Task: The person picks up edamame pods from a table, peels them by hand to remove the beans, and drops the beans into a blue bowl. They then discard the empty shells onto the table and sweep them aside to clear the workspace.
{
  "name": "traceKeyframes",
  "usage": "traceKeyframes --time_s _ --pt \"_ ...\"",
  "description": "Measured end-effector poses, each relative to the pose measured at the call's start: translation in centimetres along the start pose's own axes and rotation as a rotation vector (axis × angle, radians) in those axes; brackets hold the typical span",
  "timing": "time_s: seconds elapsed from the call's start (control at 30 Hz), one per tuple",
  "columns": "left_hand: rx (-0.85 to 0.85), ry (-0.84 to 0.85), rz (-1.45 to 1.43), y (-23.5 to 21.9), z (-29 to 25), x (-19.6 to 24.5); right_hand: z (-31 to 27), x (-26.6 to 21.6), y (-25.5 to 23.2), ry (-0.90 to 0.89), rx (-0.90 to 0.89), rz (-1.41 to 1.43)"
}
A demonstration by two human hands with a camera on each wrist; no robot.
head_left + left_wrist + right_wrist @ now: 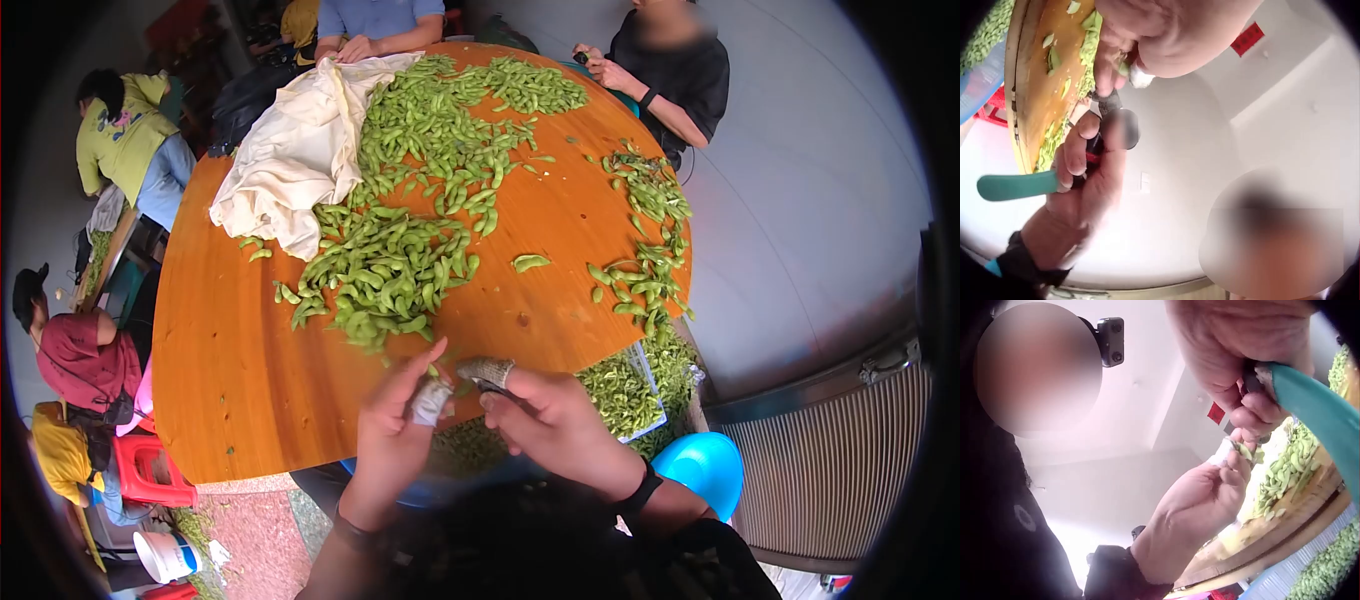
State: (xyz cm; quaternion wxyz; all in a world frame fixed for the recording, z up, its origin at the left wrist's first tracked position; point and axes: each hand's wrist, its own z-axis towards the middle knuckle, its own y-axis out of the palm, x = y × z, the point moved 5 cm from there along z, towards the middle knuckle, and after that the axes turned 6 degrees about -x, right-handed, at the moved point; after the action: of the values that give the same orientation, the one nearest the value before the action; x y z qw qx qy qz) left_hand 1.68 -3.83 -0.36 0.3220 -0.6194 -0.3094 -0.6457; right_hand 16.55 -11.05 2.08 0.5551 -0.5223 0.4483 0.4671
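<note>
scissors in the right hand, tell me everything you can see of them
The scissors have teal handles that look like plastic, with a dark pivot and short dark blades near the fingertips. The right hand grips them, fingers curled round the handles, one handle sticking out past the palm. The blade tips meet a green pod pinched by the left hand, just off the edge of the table. Whether the blades are open or closed is too blurred to tell.
</note>
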Motion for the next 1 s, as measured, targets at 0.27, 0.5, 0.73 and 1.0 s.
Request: traceKeyframes --time_s 0.27,0.5,0.73,1.0 --pt "-0.015 0.245 0.764 0.9 -0.5 0.6 0.6 1.8 0.9 0.193 -0.136 0.209" --pt "-0.021 0.351 0.928 1.7 -0.9 1.3 0.5 1.3 0.9 0.188 -0.133 0.186" --pt "-0.039 0.372 0.922 1.6 -1.2 0.8 0.6 2.8 1.3 0.239 -0.138 0.374" --pt "-0.151 0.239 0.479 0.6 -0.9 0.1 0.8 3.0 1.6 0.368 -0.181 0.521"
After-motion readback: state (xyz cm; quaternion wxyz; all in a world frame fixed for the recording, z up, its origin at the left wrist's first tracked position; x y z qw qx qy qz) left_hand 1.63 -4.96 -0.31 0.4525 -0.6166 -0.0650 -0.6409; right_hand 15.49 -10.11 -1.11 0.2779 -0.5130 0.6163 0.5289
